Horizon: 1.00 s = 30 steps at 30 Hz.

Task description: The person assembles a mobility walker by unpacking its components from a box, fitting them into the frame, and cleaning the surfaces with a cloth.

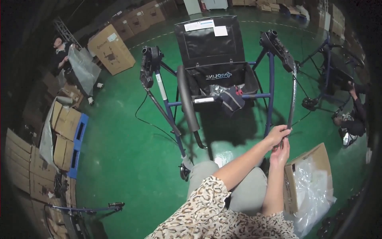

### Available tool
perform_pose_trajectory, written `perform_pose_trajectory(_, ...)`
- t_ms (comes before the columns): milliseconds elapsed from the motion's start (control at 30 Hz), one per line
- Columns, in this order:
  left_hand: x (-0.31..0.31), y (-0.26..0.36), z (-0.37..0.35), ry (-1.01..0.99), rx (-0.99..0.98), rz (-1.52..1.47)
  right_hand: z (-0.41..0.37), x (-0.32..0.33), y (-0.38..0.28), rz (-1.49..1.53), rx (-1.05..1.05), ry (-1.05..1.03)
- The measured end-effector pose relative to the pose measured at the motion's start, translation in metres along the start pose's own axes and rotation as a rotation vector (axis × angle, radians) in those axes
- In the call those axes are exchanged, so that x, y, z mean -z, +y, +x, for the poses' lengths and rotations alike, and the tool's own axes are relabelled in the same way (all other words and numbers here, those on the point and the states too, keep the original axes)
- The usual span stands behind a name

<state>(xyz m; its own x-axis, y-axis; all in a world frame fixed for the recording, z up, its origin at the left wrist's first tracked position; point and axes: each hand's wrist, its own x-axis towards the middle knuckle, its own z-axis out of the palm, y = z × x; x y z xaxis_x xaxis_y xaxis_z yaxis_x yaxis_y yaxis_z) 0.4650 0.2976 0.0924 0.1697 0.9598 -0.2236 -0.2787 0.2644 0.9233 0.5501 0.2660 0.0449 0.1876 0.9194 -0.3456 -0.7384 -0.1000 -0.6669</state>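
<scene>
A blue-framed rollator walker stands before me, with a black storage bag at its middle. From its right black handle assembly hangs a long dark bar, partly in clear wrap. My left hand is closed round the bar's lower end. Just below, my right hand has its fingers curled up against the same end; what they grip is hidden. A padded grey bar slants across the walker's left side. On the left handle assembly hangs a similar dark bar.
An open carton with clear plastic stands by my right arm. Flattened cartons lie on a blue pallet at left. One person handles plastic sheeting at far left; another crouches by a second walker at right.
</scene>
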Motion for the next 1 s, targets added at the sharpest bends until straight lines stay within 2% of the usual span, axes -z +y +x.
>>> perform_pose_trajectory(133, 0.0, 0.005, -0.004, 0.026, 0.004, 0.061, -0.005, 0.001, 0.001, 0.094, -0.065, -0.106)
perform_pose_trajectory(300, -0.001, 0.003, -0.003, 0.045, -0.019, 0.065, -0.019, -0.008, -0.008, 0.028, -0.042, -0.145)
perform_pose_trajectory(633, 0.006, 0.011, -0.015, 0.116, 0.01, 0.116, 0.005, 0.001, 0.013, 0.034, -0.108, 0.006)
perform_pose_trajectory(800, 0.004, -0.01, 0.001, 0.133, -0.075, 0.11, -0.022, -0.021, 0.003, 0.153, -0.156, 0.028)
perform_pose_trajectory(1000, 0.019, -0.023, 0.019, 0.066, -0.111, 0.168, -0.057, -0.045, -0.008, 0.184, -0.21, -0.155)
